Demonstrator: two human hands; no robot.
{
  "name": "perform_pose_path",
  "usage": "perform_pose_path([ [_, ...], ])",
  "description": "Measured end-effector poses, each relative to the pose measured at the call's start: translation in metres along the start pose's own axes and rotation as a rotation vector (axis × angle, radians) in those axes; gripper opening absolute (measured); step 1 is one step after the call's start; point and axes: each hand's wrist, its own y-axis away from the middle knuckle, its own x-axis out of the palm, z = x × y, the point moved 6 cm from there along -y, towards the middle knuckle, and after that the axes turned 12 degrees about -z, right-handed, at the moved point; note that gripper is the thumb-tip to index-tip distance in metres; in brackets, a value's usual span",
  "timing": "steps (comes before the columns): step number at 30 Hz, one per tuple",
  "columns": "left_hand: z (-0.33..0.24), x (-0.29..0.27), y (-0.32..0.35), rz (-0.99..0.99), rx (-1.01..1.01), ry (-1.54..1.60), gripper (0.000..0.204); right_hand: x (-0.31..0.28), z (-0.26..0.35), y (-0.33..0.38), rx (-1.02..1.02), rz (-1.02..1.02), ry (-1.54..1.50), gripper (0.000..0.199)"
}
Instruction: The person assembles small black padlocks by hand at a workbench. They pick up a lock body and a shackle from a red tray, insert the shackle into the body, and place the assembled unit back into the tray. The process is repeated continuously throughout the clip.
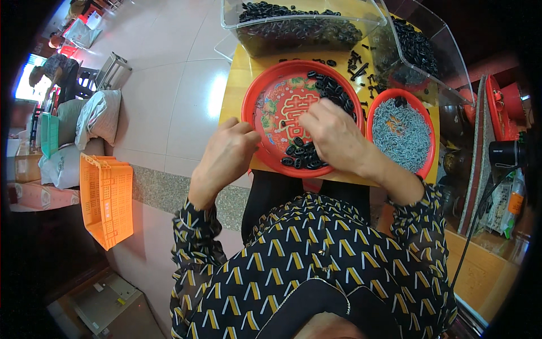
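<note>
A round red tray [248, 107] with a printed pattern lies before me on the yellow table. Small black oval plastic parts [337, 93] are heaped along its right side, and a second cluster lies at its near edge. At the tray's left rim is my left hand [227, 150], its fingers curled together; whatever they may hold is hidden. My right hand [334, 134] hovers over the tray between the two heaps, fingers pinched, and I cannot make out anything between them. A smaller red tray [370, 121] to the right holds many small silver screws [403, 138].
Two clear plastic bins [299, 42] [432, 56] of black parts stand at the table's far side. Loose black pieces [357, 70] are scattered on the yellow table [230, 90]. An orange crate [107, 198] stands on the floor at left, near white sacks [99, 121]. Another person [59, 70] is far left.
</note>
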Motion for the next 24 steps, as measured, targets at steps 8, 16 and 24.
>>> perform_pose_path([
  [8, -0.006, 0.049, -0.034, 0.394, 0.102, -0.268, 0.003, 0.004, -0.005, 0.053, 0.304, -0.207, -0.306, 0.014],
  [16, -0.005, 0.059, -0.035, 0.421, 0.054, -0.245, 0.006, 0.006, -0.015, 0.066, 0.375, -0.281, -0.363, 0.013],
  [24, -0.007, 0.059, -0.020, 0.285, 0.007, -0.262, 0.011, 0.005, -0.019, 0.068, 0.509, -0.308, -0.419, 0.012],
])
